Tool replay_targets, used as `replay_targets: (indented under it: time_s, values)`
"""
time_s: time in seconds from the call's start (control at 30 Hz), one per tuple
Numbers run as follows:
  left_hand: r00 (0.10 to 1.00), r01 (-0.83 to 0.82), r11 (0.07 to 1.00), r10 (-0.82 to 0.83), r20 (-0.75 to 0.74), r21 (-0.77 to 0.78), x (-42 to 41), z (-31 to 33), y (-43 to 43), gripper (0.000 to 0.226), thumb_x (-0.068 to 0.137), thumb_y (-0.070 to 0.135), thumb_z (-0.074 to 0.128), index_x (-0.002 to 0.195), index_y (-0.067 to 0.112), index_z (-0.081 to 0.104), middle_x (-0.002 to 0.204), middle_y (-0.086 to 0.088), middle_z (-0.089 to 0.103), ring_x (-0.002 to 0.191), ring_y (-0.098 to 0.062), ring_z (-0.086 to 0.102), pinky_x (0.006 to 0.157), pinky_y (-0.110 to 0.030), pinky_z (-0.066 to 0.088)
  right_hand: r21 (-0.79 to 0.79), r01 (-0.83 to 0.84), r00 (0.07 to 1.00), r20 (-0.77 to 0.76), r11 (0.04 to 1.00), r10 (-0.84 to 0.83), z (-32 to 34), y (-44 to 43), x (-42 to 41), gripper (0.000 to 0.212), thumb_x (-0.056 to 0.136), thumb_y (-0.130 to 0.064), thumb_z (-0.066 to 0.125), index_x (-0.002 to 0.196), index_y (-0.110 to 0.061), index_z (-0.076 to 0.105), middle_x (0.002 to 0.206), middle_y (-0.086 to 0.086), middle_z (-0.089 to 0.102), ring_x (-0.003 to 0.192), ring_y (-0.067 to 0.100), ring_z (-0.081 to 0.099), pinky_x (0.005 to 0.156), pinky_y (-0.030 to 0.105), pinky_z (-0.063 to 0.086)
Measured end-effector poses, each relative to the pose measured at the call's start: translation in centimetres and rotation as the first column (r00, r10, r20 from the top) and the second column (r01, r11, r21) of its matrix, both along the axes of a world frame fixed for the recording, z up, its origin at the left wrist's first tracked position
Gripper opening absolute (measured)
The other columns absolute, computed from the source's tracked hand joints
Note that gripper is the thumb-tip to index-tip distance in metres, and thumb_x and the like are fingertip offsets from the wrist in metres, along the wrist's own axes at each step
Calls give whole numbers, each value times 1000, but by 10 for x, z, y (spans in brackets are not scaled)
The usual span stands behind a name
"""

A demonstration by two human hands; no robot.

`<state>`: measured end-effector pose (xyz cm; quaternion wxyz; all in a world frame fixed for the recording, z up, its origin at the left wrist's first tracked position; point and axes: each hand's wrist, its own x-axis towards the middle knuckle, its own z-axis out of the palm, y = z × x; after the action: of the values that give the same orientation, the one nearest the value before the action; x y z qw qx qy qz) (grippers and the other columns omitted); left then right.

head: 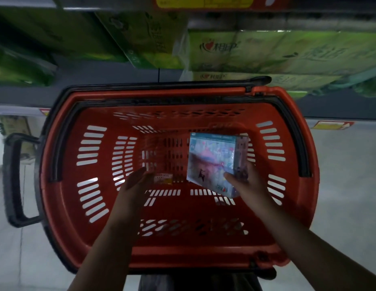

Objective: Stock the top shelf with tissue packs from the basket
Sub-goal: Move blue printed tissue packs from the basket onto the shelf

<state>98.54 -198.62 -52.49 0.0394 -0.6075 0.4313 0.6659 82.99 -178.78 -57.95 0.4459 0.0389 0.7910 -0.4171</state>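
right hand (243, 179) gripping pack (212, 160) by lower right corner, fingers (230, 177) curled round it, pack low inside basket (183, 263). left hand (134, 185) flat, holding nothing, beside small tag (163, 178). corner grip looks sketchy imo, better slide left hand under pack before lifting to top shelf

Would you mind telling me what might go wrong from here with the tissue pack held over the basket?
The glossy plastic-wrapped tissue pack is gripped by the right hand alone at one corner, so it may slip back into the red plastic basket. The open left hand supports nothing yet. Dim light may hinder aiming.
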Motion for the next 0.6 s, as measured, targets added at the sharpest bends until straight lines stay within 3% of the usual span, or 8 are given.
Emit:
replay_targets:
  time_s: [0.07,0.13,0.2,0.33,0.43,0.5,0.6]
  values:
    - [997,67,998,-66,36,-19,8,0,-3,61,78,49,67,131,23,53,133,-3,58,123,-22,55,104,-46,43,-69,28,997,69,997,-23,6,3,3,46,83,-18,71,125,-15,52,109,-5,65,97,14,65,75,27,51]
    - [992,108,994,-106,73,-25,18,-5,-5,70,64,61,68,124,27,59,125,0,64,117,-21,60,102,-50,46,-130,45,994,109,990,-31,15,4,6,45,80,-22,72,122,-20,55,106,-9,68,98,9,66,77,24,52]
    - [988,110,994,-107,112,-19,22,-5,-6,59,67,57,66,117,26,63,119,-2,68,112,-23,64,99,-52,48,-185,70,990,136,980,-45,26,4,10,47,72,-32,74,116,-24,58,99,-13,70,95,2,65,75,17,48]
    - [984,128,992,-125,125,-16,20,13,-3,39,87,44,62,117,20,63,118,-5,68,111,-24,64,99,-52,48,-282,226,939,317,932,-132,49,1,12,75,48,-52,87,115,-29,61,111,-8,70,106,13,65,85,33,54]
    - [989,140,990,-139,47,-19,15,33,2,25,95,32,51,111,19,65,110,-4,72,106,-22,67,89,-44,55,-338,253,892,443,906,-83,69,-2,7,85,42,-49,90,118,-24,60,113,-4,70,107,18,65,82,33,57]
    - [991,119,992,-116,-64,43,6,51,1,29,97,34,44,106,21,68,104,-3,75,98,-20,71,72,-33,59,-367,250,868,495,896,-39,83,-5,2,83,45,-44,92,118,-22,60,115,0,69,107,20,65,78,32,57]
    - [987,98,982,-75,-145,161,-4,75,-3,39,92,43,43,114,18,64,102,-5,75,92,-20,73,62,-24,57,-385,237,827,562,892,23,98,-6,1,80,56,-31,89,126,-18,54,121,6,66,111,25,63,81,35,56]
